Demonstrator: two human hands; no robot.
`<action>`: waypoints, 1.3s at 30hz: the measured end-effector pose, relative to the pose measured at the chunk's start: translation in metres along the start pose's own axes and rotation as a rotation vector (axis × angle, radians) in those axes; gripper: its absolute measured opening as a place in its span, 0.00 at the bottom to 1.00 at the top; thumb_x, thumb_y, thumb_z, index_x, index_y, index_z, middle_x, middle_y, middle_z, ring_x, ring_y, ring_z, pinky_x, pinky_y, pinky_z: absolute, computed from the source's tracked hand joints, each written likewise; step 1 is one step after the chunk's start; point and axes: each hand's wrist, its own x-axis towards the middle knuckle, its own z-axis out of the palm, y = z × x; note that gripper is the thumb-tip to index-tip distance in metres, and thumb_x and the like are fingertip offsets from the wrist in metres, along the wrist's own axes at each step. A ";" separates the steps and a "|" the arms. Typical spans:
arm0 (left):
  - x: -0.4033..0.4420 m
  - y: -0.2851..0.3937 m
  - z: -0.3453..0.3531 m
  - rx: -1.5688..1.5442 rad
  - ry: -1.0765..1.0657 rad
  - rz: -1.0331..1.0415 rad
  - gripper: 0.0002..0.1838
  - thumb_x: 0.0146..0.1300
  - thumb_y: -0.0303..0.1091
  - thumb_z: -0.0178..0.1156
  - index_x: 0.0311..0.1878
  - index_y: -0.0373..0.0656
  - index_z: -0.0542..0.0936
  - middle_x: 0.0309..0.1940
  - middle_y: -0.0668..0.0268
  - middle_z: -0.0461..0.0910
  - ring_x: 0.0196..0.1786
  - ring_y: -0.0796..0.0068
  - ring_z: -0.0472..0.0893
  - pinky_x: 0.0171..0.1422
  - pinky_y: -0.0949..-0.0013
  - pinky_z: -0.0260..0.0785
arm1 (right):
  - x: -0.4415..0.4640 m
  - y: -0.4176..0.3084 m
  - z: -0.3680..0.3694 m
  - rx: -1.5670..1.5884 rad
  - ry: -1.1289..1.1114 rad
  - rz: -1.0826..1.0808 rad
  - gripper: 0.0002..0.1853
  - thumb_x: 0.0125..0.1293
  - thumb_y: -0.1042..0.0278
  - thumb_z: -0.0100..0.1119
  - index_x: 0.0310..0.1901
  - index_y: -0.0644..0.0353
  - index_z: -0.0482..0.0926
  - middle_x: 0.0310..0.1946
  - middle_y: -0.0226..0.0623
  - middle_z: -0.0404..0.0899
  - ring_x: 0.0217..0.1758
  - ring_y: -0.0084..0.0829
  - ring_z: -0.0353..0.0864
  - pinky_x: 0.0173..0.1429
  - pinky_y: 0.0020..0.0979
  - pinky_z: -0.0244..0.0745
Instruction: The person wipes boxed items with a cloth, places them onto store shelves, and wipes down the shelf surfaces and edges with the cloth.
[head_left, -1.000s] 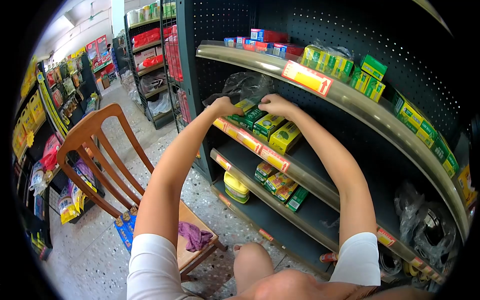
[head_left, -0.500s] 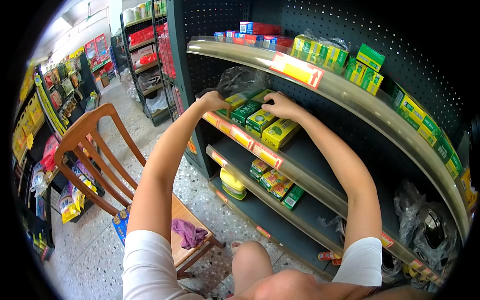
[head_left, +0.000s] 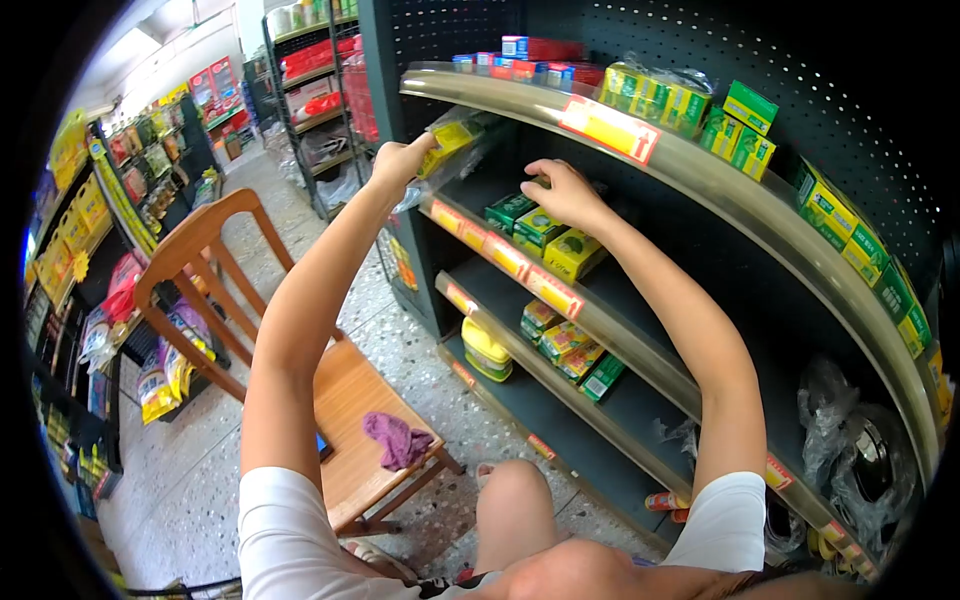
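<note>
My left hand (head_left: 402, 162) is closed on a yellow-green box (head_left: 453, 142), which is tilted up at the left end of the middle shelf with clear plastic around it. My right hand (head_left: 566, 192) hovers just over the boxes on that shelf, its fingers bent but apart and nothing visible in them. Below it lie a dark green box (head_left: 508, 211), a green-and-yellow box (head_left: 540, 228) and a yellow box (head_left: 574, 254), side by side. The right hand hides part of what lies behind.
Green and yellow boxes (head_left: 652, 98) line the curved upper shelf (head_left: 500, 92). Lower down are small boxes (head_left: 572, 350) and a yellow tub (head_left: 486, 349). A wooden chair (head_left: 345, 385) with a purple cloth (head_left: 396, 440) stands left. Plastic-wrapped goods (head_left: 865, 450) sit at right.
My left hand has lifted the yellow-green box from the row and moved up and left with it, plastic included. My right hand stays over the remaining boxes. The view has shifted slightly.
</note>
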 end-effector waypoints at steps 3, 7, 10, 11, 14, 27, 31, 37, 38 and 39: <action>-0.039 -0.009 -0.041 -0.340 -0.017 -0.084 0.28 0.51 0.47 0.67 0.40 0.24 0.81 0.33 0.53 0.82 0.34 0.64 0.83 0.39 0.65 0.74 | 0.004 -0.033 0.032 0.310 -0.031 0.020 0.24 0.63 0.54 0.64 0.51 0.69 0.80 0.45 0.49 0.85 0.50 0.39 0.84 0.55 0.36 0.76; -0.119 -0.045 -0.082 -0.561 0.014 -0.124 0.26 0.57 0.46 0.64 0.46 0.29 0.80 0.43 0.55 0.81 0.44 0.67 0.80 0.49 0.64 0.72 | -0.025 -0.119 0.076 0.632 -0.295 0.236 0.31 0.66 0.36 0.57 0.49 0.61 0.81 0.39 0.33 0.82 0.41 0.24 0.79 0.39 0.28 0.74; -0.192 -0.074 -0.108 -0.542 0.103 -0.187 0.25 0.58 0.45 0.65 0.49 0.31 0.81 0.41 0.60 0.81 0.42 0.73 0.77 0.46 0.71 0.66 | -0.049 -0.156 0.118 0.793 -0.349 0.311 0.31 0.66 0.39 0.60 0.45 0.68 0.82 0.37 0.34 0.82 0.36 0.23 0.79 0.37 0.27 0.73; -0.221 -0.072 -0.119 -0.490 0.093 -0.212 0.23 0.60 0.45 0.64 0.47 0.31 0.82 0.38 0.64 0.82 0.40 0.76 0.77 0.47 0.71 0.66 | -0.058 -0.161 0.140 0.858 -0.256 0.290 0.26 0.64 0.45 0.64 0.39 0.68 0.83 0.30 0.33 0.82 0.29 0.22 0.77 0.32 0.26 0.71; -0.265 -0.114 -0.136 -0.511 0.162 -0.207 0.19 0.64 0.40 0.63 0.47 0.31 0.83 0.39 0.65 0.83 0.41 0.78 0.79 0.50 0.72 0.68 | -0.080 -0.164 0.195 0.940 -0.211 0.247 0.16 0.63 0.60 0.67 0.30 0.69 0.85 0.22 0.34 0.82 0.22 0.22 0.79 0.28 0.26 0.71; -0.370 -0.230 -0.211 -0.530 0.264 -0.375 0.17 0.66 0.36 0.62 0.53 0.33 0.81 0.42 0.67 0.83 0.41 0.81 0.80 0.46 0.73 0.71 | -0.036 -0.117 0.172 0.021 0.740 0.215 0.25 0.49 0.50 0.75 0.50 0.40 0.83 0.69 0.59 0.54 0.70 0.62 0.54 0.71 0.55 0.54; -0.378 -0.243 -0.226 -0.543 0.249 -0.398 0.21 0.65 0.34 0.63 0.57 0.30 0.78 0.43 0.64 0.83 0.41 0.79 0.80 0.48 0.73 0.71 | -0.015 -0.094 0.147 -0.222 0.867 0.076 0.25 0.50 0.53 0.74 0.52 0.42 0.84 0.72 0.53 0.56 0.71 0.59 0.54 0.70 0.55 0.55; -0.379 -0.272 -0.236 -0.605 0.192 -0.410 0.28 0.62 0.34 0.66 0.61 0.27 0.74 0.47 0.61 0.82 0.45 0.78 0.79 0.52 0.74 0.69 | -0.003 -0.063 0.156 -0.123 0.821 -0.024 0.25 0.58 0.56 0.69 0.49 0.69 0.81 0.56 0.47 0.77 0.60 0.46 0.74 0.66 0.41 0.65; -0.381 -0.274 -0.238 -0.599 0.197 -0.411 0.28 0.62 0.34 0.66 0.61 0.26 0.74 0.48 0.60 0.82 0.46 0.77 0.79 0.53 0.74 0.69 | -0.007 -0.073 0.164 -0.134 0.732 -0.053 0.24 0.58 0.57 0.68 0.49 0.69 0.81 0.55 0.47 0.78 0.60 0.47 0.74 0.66 0.41 0.65; -0.382 -0.276 -0.238 -0.591 0.205 -0.411 0.28 0.62 0.34 0.66 0.61 0.26 0.74 0.48 0.59 0.82 0.47 0.76 0.79 0.54 0.73 0.69 | -0.012 -0.082 0.172 -0.143 0.642 -0.083 0.23 0.59 0.59 0.68 0.49 0.70 0.81 0.54 0.48 0.78 0.60 0.47 0.75 0.65 0.41 0.66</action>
